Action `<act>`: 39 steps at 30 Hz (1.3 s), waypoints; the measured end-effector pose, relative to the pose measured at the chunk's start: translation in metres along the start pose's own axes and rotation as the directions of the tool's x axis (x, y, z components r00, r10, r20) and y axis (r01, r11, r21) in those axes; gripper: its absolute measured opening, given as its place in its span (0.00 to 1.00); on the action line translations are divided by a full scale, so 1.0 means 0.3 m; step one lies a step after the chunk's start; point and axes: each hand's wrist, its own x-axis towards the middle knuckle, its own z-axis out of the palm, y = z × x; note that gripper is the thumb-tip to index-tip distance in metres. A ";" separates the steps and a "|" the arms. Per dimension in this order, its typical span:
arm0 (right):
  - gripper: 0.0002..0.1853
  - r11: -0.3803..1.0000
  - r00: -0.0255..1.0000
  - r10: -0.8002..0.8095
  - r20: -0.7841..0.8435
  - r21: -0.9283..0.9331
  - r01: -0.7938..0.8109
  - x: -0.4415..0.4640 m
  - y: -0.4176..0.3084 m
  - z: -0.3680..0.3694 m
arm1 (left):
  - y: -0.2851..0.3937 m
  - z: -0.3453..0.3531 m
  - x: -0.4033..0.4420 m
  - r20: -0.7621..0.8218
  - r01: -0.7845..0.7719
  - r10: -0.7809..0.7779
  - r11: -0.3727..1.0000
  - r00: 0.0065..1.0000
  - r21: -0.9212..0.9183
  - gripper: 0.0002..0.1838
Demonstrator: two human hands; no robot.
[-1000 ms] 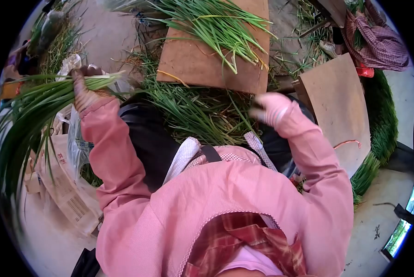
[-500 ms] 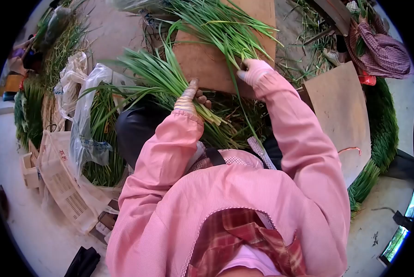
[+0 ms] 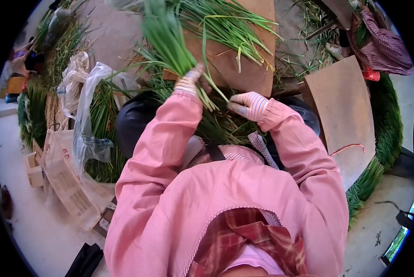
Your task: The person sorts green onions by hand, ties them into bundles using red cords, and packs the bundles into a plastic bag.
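My left hand (image 3: 191,80), in a striped glove, is wrapped round a bunch of Chinese chives (image 3: 167,44). The bunch's leaves point up and away and are blurred; its pale stem ends stick out below my fist. Just to the right, my gloved right hand (image 3: 248,104) pinches the pale end of a single chive stalk (image 3: 220,92), whose leaf runs upward beside the bunch. A loose pile of chives (image 3: 234,30) lies on a brown board (image 3: 257,76) in front of me. More greens (image 3: 220,131) lie in my lap, partly hidden by my hands.
At my left stand a clear plastic bag (image 3: 84,120) over greens and a pale plastic crate (image 3: 68,184). On my right is a second board (image 3: 340,101) with a red string, beside stacked green bundles (image 3: 387,120). Another person's checkered sleeve (image 3: 377,46) shows at upper right.
My right hand has moved down from the pile toward my left hand, bringing a stalk with it. The bunch in my left hand has swung from pointing left to pointing upward.
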 end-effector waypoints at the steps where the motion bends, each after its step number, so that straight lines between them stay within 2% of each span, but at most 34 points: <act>1: 0.15 0.987 0.999 0.001 0.038 -0.162 0.005 -0.024 -0.001 -0.014 | 0.029 -0.018 0.001 -0.025 -0.111 0.109 0.992 0.994 -0.058 0.11; 2: 0.14 0.947 0.997 0.005 0.073 -0.321 0.019 -0.043 0.008 -0.026 | 0.054 -0.049 0.022 -0.038 -0.160 0.157 0.979 0.987 -0.128 0.11; 4: 0.10 0.977 0.982 -0.018 -0.189 -0.212 -0.023 -0.051 0.073 -0.052 | 0.121 -0.067 0.001 -0.034 -0.134 0.130 0.982 0.991 -0.130 0.10; 6: 0.12 0.997 0.938 -0.008 -0.347 0.074 0.036 -0.016 0.020 -0.064 | 0.117 -0.068 0.000 -0.065 -0.099 0.094 0.992 0.993 -0.075 0.10; 8: 0.11 0.967 0.925 -0.016 -0.380 0.229 0.111 -0.001 -0.129 -0.028 | 0.066 -0.033 -0.008 -0.093 -0.063 0.060 0.998 0.994 -0.031 0.10; 10: 0.16 0.968 0.933 -0.049 -0.356 0.213 0.132 0.071 -0.132 0.016 | 0.006 0.000 -0.049 -0.028 -0.009 0.009 1.000 1.000 0.008 0.10; 11: 0.14 0.879 0.945 0.070 -0.319 0.467 0.093 0.101 -0.137 0.042 | -0.029 0.006 -0.062 -0.003 0.038 -0.038 0.999 0.999 0.000 0.11; 12: 0.12 0.726 0.952 0.172 -0.253 0.686 0.051 0.125 -0.134 0.060 | -0.060 0.005 -0.065 0.022 0.084 -0.083 0.996 0.996 -0.007 0.11; 13: 0.10 0.690 0.960 0.124 -0.253 0.717 0.099 0.142 -0.108 0.065 | -0.098 -0.011 -0.048 -0.009 0.101 -0.101 0.995 0.995 -0.022 0.12; 15: 0.10 0.648 0.971 0.193 -0.144 0.762 -0.016 0.152 -0.086 0.070 | -0.133 -0.032 -0.034 -0.061 0.164 -0.165 0.986 0.984 -0.022 0.11; 16: 0.10 0.614 0.970 0.219 -0.107 0.788 -0.052 0.154 -0.076 0.074 | -0.150 -0.040 -0.028 -0.098 0.123 -0.125 0.992 0.987 -0.034 0.11; 17: 0.08 0.674 0.946 0.222 -0.238 0.739 0.027 0.160 -0.075 0.084 | -0.139 -0.034 -0.035 -0.096 0.076 -0.080 0.996 0.992 -0.049 0.11; 18: 0.08 0.673 0.944 0.223 -0.243 0.739 0.031 0.167 -0.074 0.090 | -0.123 -0.033 -0.040 -0.097 0.029 -0.036 0.997 0.995 -0.066 0.11; 20: 0.07 0.497 0.930 0.034 -0.367 0.813 0.303 0.173 -0.075 0.108 | -0.067 -0.028 -0.054 -0.119 -0.020 0.007 0.994 0.993 -0.108 0.09; 21: 0.06 0.489 0.925 -0.065 -0.373 0.796 0.356 0.168 -0.080 0.110 | -0.042 -0.036 -0.048 -0.132 -0.035 0.020 0.993 0.991 -0.110 0.09; 22: 0.06 0.488 0.925 -0.065 -0.374 0.797 0.356 0.167 -0.086 0.111 | -0.016 -0.046 -0.039 -0.145 -0.051 0.035 0.992 0.989 -0.112 0.10; 26: 0.06 0.767 0.920 -0.231 -0.317 0.522 0.372 0.133 -0.111 0.113 | 0.104 -0.136 0.021 -0.201 -0.208 0.220 0.975 0.954 0.083 0.12; 27: 0.06 0.900 0.962 -0.209 -0.177 0.349 0.260 0.100 -0.117 0.108 | 0.169 -0.141 0.010 -0.293 -0.240 0.243 0.970 0.925 0.047 0.13; 28: 0.06 0.978 0.987 -0.152 -0.043 0.139 0.156 0.057 -0.127 0.093 | 0.253 -0.136 -0.012 -0.383 -0.277 0.260 0.961 0.886 0.012 0.13; 29: 0.07 0.983 0.988 -0.111 0.107 -0.133 0.125 0.011 -0.116 0.068 | 0.336 -0.149 -0.022 -0.461 -0.341 0.283 0.939 0.841 -0.044 0.13; 30: 0.09 0.909 0.971 -0.028 0.237 -0.398 0.124 -0.032 -0.099 0.031 | 0.413 -0.179 -0.020 -0.536 -0.407 0.297 0.908 0.790 -0.096 0.14; 32: 0.13 0.842 0.995 -0.058 0.075 -0.532 0.090 -0.081 -0.071 -0.067 | 0.540 -0.297 0.008 -0.447 -0.632 0.534 0.769 0.717 -0.095 0.13; 33: 0.13 0.837 0.982 -0.122 -0.144 -0.547 0.024 -0.070 -0.040 -0.116 | 0.574 -0.286 -0.021 -0.444 -0.636 0.536 0.764 0.718 -0.108 0.14; 34: 0.13 0.836 0.917 -0.186 -0.353 -0.547 -0.041 -0.042 -0.012 -0.166 | 0.600 -0.282 -0.051 -0.441 -0.641 0.538 0.758 0.718 -0.120 0.15; 35: 0.14 0.804 0.874 -0.162 -0.458 -0.575 -0.152 -0.009 -0.001 -0.216 | 0.613 -0.315 -0.042 -0.341 -0.647 0.569 0.738 0.749 -0.191 0.14; 36: 0.14 0.766 0.816 -0.147 -0.559 -0.586 -0.263 0.020 0.005 -0.253 | 0.590 -0.280 -0.062 -0.342 -0.648 0.569 0.737 0.748 -0.192 0.14; 38: 0.15 0.714 0.810 -0.151 -0.567 -0.629 -0.307 0.064 0.031 -0.273 | 0.512 -0.195 -0.102 -0.209 -0.589 0.552 0.778 0.807 -0.220 0.12; 39: 0.16 0.657 0.803 -0.153 -0.576 -0.666 -0.353 0.087 0.048 -0.281 | 0.474 -0.197 -0.108 -0.062 -0.474 0.475 0.842 0.878 -0.257 0.11</act>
